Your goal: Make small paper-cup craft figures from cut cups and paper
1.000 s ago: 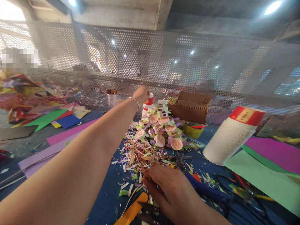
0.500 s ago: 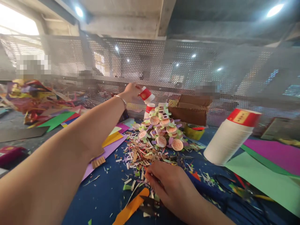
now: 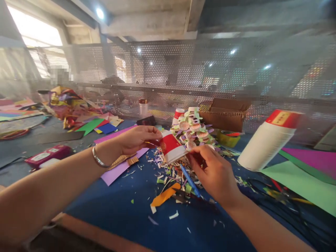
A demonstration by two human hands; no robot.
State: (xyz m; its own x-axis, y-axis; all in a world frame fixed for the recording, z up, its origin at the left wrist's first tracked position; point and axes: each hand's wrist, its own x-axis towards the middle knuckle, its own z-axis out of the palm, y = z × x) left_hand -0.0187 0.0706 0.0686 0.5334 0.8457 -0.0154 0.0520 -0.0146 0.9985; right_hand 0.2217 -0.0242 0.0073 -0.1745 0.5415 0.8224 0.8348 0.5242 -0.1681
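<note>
A red-and-white paper cup (image 3: 172,147) is tilted on its side in the air between my hands, its rim toward the right. My left hand (image 3: 147,137), with a silver bangle at the wrist, grips its base end. The fingers of my right hand (image 3: 210,162) pinch the rim edge; a second rim seems to lie against it, but I cannot tell for sure. Behind is a heap of cut paper cups (image 3: 195,127) with printed round bottoms and fringed strips. Below the hands lie a blue pen (image 3: 190,180), an orange paper piece (image 3: 166,195) and dark small scissors (image 3: 182,196).
A tall leaning stack of paper cups (image 3: 267,143) stands at right beside green and magenta sheets (image 3: 301,182). Behind are a cardboard box (image 3: 225,117) and a yellow tape roll (image 3: 228,139). Purple paper (image 3: 118,173) and a maroon device (image 3: 49,155) lie left. Scraps litter the blue table.
My left hand has drawn the cup back from beside the heap toward me. My right hand has risen from the scraps to the cup's rim. The view has shifted slightly left.
</note>
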